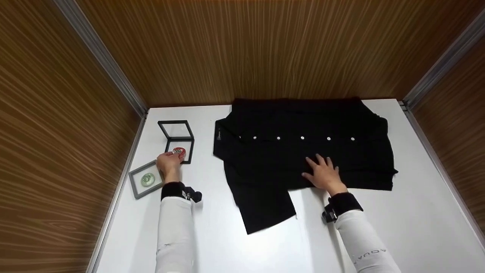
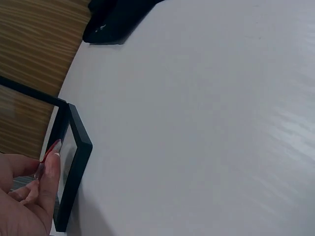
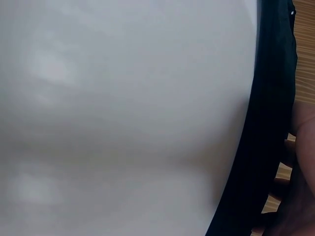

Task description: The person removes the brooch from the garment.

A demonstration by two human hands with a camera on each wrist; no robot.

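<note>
My left hand (image 1: 169, 163) pinches a round red badge (image 1: 179, 152) between thumb and fingers, over the lower half of an unfolded black display frame (image 1: 191, 149). In the left wrist view the badge (image 2: 53, 148) is seen nearly edge-on, tilted beside the frame's wall (image 2: 78, 162). A black shirt (image 1: 273, 163) with a row of white buttons lies spread on the table. On its lower part rests my right hand (image 1: 326, 176), fingers spread and holding nothing. The right wrist view catches only part of that hand (image 3: 307, 147) at the shirt's edge (image 3: 261, 128).
A grey display frame (image 1: 137, 194) with a round green badge (image 1: 147, 179) inside lies left of my left wrist, close to the table's left edge. Wood-grain panels (image 1: 265, 53) rise behind and on both sides of the white table (image 1: 216, 242). One shirt sleeve (image 1: 265, 212) points toward me.
</note>
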